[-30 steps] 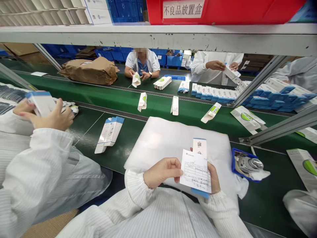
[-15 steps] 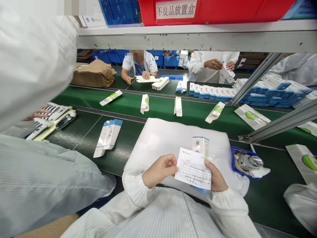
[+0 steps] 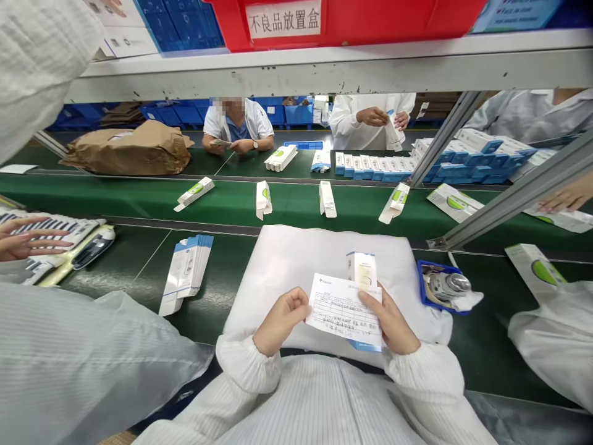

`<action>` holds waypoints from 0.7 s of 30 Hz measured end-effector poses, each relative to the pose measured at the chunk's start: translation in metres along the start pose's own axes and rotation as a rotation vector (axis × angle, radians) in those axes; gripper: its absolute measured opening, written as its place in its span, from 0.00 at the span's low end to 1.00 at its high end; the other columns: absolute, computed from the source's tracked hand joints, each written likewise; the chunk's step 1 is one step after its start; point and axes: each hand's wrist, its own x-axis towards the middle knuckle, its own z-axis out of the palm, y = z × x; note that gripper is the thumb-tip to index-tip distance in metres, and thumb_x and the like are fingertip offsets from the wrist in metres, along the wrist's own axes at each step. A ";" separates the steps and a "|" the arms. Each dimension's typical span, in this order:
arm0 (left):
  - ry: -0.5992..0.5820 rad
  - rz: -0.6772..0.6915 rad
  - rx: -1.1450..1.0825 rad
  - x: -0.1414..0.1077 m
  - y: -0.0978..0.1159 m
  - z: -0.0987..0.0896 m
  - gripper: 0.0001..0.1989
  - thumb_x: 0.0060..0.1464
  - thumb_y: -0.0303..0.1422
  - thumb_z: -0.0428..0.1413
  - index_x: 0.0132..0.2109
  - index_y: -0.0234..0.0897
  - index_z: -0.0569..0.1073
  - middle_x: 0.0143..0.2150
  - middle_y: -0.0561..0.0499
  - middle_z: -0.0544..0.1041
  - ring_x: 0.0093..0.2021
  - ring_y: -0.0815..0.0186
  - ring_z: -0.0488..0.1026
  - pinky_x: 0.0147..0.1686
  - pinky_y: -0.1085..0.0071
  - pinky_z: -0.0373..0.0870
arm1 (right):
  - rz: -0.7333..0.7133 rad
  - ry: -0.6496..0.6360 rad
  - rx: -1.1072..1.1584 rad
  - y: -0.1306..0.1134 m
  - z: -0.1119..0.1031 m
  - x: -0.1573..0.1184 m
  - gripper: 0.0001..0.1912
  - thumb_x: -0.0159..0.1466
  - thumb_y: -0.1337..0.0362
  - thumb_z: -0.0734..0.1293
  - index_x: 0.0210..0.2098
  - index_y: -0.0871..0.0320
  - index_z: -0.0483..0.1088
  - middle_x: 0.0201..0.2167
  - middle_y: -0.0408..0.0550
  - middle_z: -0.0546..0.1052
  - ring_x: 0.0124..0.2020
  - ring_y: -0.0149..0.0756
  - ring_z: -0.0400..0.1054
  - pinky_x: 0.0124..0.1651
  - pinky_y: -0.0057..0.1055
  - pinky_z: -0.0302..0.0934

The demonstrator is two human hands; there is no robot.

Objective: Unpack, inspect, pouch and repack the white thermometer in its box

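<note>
On the white cushion (image 3: 296, 259): a printed paper slip (image 3: 340, 318) is held above it, pinched at one edge by the nearly closed left hand (image 3: 280, 321) and at the other by the right hand (image 3: 390, 321).

Behind the slip: a small white-and-blue carton (image 3: 362, 272) is held upright, its blue end showing below the paper. The right hand appears to grip it too, though the grip is partly hidden.

Beside the cushion: open green conveyor belt (image 3: 125, 272) is left on the left side, up to a stack of flat cartons (image 3: 185, 275). A blue tray (image 3: 420, 275) of metal parts is set just past the right edge.

Farther left: a co-worker's hand (image 3: 28, 238) is spread above printed cards (image 3: 55, 228).
</note>
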 end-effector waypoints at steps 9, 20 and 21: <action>0.064 -0.034 -0.116 -0.005 -0.009 0.001 0.12 0.47 0.33 0.58 0.26 0.36 0.60 0.25 0.56 0.67 0.29 0.71 0.62 0.32 0.74 0.56 | -0.018 0.019 -0.072 0.000 0.002 0.000 0.31 0.50 0.49 0.72 0.49 0.55 0.65 0.41 0.51 0.78 0.44 0.50 0.72 0.47 0.46 0.66; -0.160 -0.028 -0.496 -0.018 -0.021 0.004 0.22 0.47 0.47 0.59 0.46 0.39 0.70 0.50 0.45 0.72 0.51 0.53 0.67 0.46 0.59 0.66 | -0.010 0.011 -0.029 0.019 0.004 0.006 0.27 0.53 0.51 0.71 0.48 0.55 0.64 0.42 0.49 0.77 0.45 0.47 0.71 0.47 0.42 0.66; -0.196 -0.032 -0.518 -0.019 -0.023 0.007 0.28 0.46 0.52 0.58 0.50 0.41 0.69 0.55 0.44 0.69 0.56 0.50 0.64 0.48 0.56 0.65 | -0.023 0.016 -0.026 0.021 0.006 0.006 0.27 0.54 0.51 0.71 0.48 0.55 0.64 0.42 0.50 0.77 0.45 0.47 0.71 0.47 0.42 0.66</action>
